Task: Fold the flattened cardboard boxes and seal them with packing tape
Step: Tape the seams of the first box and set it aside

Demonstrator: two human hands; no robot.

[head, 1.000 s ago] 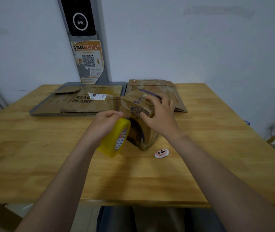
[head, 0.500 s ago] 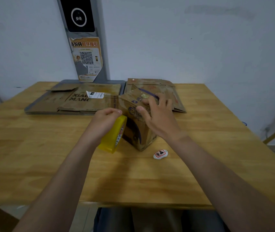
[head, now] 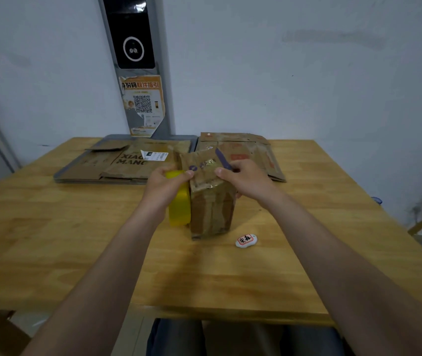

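Your left hand (head: 167, 187) grips the tape roll (head: 179, 210), right hand (head: 247, 181) pinching the box (head: 212, 211) top: pull the tape taut, straight across the seam.

I am at what looks like a parcel-packing station: plain wooden desk (head: 50, 240), flattened cardboard boxes (head: 127, 165) stacked along its far edge, bare white wall (head: 307, 86), and a mounted scanner panel (head: 132, 44) with a QR-code poster (head: 144, 105) beneath.
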